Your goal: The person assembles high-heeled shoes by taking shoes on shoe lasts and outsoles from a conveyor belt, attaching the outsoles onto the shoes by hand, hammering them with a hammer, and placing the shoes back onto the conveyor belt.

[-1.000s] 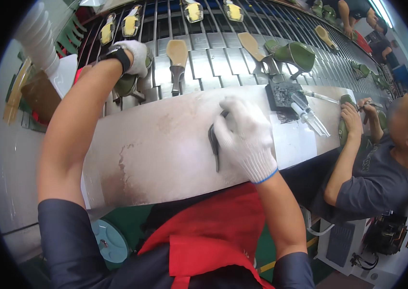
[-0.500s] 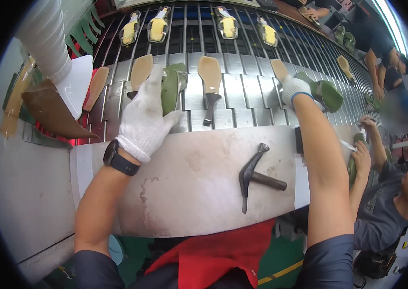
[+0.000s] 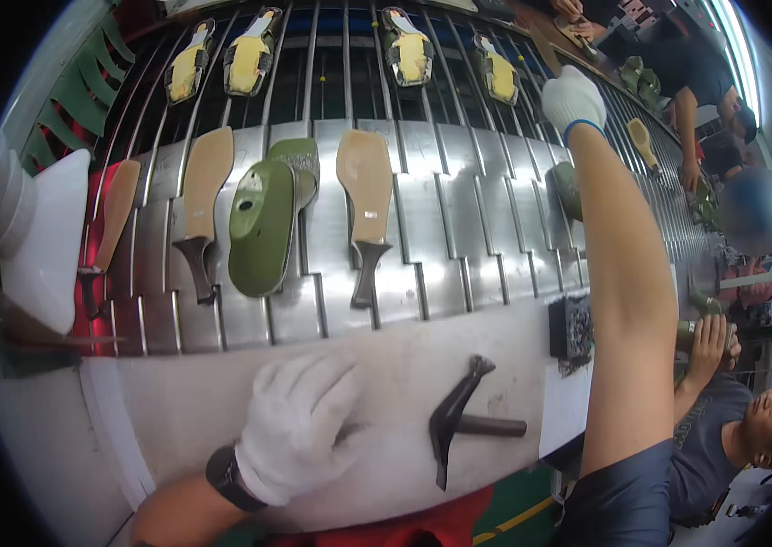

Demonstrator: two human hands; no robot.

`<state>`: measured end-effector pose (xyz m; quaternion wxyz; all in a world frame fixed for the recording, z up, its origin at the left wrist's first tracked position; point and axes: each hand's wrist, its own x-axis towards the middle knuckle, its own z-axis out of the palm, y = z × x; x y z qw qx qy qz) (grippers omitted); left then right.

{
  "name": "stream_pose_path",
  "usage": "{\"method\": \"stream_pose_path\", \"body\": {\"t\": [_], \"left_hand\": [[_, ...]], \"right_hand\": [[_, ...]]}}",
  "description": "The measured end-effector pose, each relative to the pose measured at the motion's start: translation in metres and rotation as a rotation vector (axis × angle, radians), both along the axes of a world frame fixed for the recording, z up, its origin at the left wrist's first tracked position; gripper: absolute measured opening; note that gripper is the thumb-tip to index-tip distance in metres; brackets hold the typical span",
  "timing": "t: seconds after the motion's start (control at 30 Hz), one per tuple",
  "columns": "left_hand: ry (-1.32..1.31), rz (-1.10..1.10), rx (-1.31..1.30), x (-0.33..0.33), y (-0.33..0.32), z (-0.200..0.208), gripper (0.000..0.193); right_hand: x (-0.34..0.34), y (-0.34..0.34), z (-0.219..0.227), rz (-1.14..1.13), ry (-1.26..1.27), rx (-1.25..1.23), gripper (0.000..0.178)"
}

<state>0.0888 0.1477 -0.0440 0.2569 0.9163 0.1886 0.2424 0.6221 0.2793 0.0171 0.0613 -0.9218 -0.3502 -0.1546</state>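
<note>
My left hand (image 3: 299, 428), in a white glove, is over the pale ledge in front of me, fingers apart and loosely bent, holding nothing that I can see. A hammer (image 3: 459, 421) lies to its right. Beyond, on the metal slats, are a green clog (image 3: 263, 228) and tan shoe soles with dark narrow ends, the nearest one a tan sole (image 3: 366, 182). My right arm stretches far across. Its gloved right hand (image 3: 574, 98) is closed, with a brownish sole-like piece (image 3: 545, 50) projecting past it; the fingers are hidden. Another green clog (image 3: 568, 191) is partly behind that forearm.
Several yellow-bottomed shoe pieces (image 3: 409, 59) rest on the rollers at the back. A black block (image 3: 570, 330) sits near the ledge's right end. A white hood (image 3: 44, 237) stands at left. Another person (image 3: 723, 410) handles a green shoe at right.
My left hand has left the green clog and come back over the ledge. My right hand has moved from the slats to farther away, and the sole there has left its place. The view has shifted.
</note>
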Motion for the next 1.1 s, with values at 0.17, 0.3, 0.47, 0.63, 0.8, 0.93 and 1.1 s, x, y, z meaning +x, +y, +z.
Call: {"method": "stream_pose_path", "body": {"t": [0.17,0.3,0.47,0.63,0.8,0.93,1.1], "left_hand": [[0.034,-0.034,0.011,0.003,0.006,-0.002,0.061],[-0.027,0.033,-0.072,0.001,0.0,0.008,0.06],[-0.02,-0.023,-0.015,-0.003,0.006,-0.003,0.06],[-0.114,-0.042,0.022,-0.006,-0.001,0.0,0.062],[-0.254,0.061,0.128,-0.023,-0.013,0.0,0.075],[-0.422,0.221,0.692,-0.029,-0.029,0.029,0.07],[-0.264,0.19,0.78,-0.098,-0.055,0.037,0.053]], "right_hand": [[0.001,0.081,-0.051,0.128,0.108,-0.306,0.093],[-0.013,0.095,-0.069,-0.063,0.128,-0.048,0.087],[-0.052,0.054,-0.025,0.003,0.089,-0.188,0.05],[-0.108,-0.031,0.066,0.011,0.157,-0.232,0.058],[-0.242,-0.136,0.119,0.287,0.427,0.056,0.068],[-0.35,-0.25,0.093,0.536,1.235,0.3,0.072],[-0.456,-0.332,0.058,0.416,1.781,0.273,0.049]]}}
